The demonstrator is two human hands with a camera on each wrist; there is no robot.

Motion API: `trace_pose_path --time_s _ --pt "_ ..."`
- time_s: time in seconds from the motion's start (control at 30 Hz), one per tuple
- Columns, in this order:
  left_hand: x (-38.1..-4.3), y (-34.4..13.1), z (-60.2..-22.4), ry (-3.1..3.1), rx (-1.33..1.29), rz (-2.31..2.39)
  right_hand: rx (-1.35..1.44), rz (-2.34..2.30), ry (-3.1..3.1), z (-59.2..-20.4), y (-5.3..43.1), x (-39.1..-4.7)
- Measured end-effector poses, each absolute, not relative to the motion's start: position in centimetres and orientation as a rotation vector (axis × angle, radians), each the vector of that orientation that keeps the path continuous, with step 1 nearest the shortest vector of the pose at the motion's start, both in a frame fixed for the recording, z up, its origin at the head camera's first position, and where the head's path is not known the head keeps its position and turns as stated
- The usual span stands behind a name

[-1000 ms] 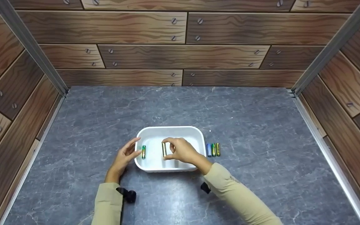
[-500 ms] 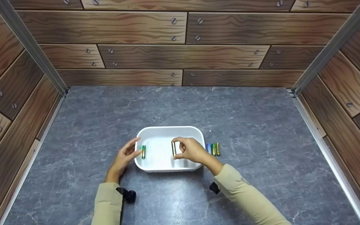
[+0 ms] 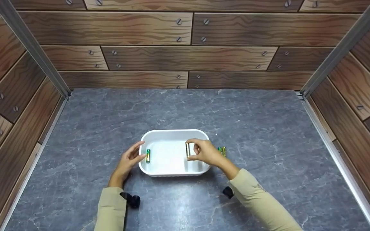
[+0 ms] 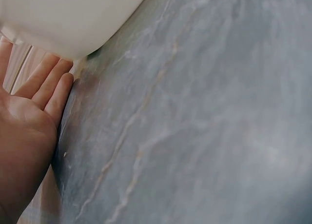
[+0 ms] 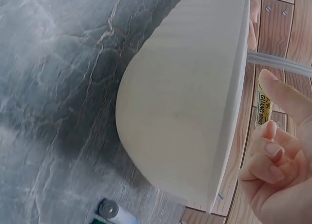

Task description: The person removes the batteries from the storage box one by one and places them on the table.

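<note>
My right hand (image 3: 206,152) pinches a gold-and-black battery (image 3: 188,150) by its two ends, between thumb and fingertip, above the right part of a white tub (image 3: 169,175). In the right wrist view the battery (image 5: 263,107) shows yellow with black lettering, higher than the tub's rim. At the tub's left side my left hand (image 3: 130,159) rests against the rim, its fingers fairly straight. The left wrist view shows those fingers (image 4: 58,90) against the tub's outer wall (image 4: 63,19). A green-and-gold battery (image 3: 148,156) lies inside the tub at the left.
Just right of the tub, a green battery (image 3: 219,149) and a gold battery (image 3: 224,151) lie side by side on the grey marbled table (image 3: 268,128). A blue battery (image 5: 122,215) beside them appears in the right wrist view. Wood-patterned walls enclose the table.
My right hand has moved rightward over the tub with the pinched battery and now covers the blue battery in the head view. The left hand and the tub have stayed put.
</note>
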State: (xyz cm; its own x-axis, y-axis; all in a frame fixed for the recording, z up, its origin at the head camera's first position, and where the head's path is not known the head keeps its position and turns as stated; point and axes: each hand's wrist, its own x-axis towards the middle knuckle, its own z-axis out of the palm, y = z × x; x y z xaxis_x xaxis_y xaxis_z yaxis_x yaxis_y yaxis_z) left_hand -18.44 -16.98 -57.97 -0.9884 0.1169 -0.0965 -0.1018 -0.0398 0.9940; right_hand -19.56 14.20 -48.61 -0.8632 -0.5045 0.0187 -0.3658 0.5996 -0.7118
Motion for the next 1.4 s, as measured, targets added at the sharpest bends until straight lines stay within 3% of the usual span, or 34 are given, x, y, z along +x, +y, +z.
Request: trace_pose_path --time_s 1.4 --pt "-18.5 -16.9 -58.0 2.046 0.010 2.178 -0.531 -1.245 2.656 -49.5 22.5 -20.4"
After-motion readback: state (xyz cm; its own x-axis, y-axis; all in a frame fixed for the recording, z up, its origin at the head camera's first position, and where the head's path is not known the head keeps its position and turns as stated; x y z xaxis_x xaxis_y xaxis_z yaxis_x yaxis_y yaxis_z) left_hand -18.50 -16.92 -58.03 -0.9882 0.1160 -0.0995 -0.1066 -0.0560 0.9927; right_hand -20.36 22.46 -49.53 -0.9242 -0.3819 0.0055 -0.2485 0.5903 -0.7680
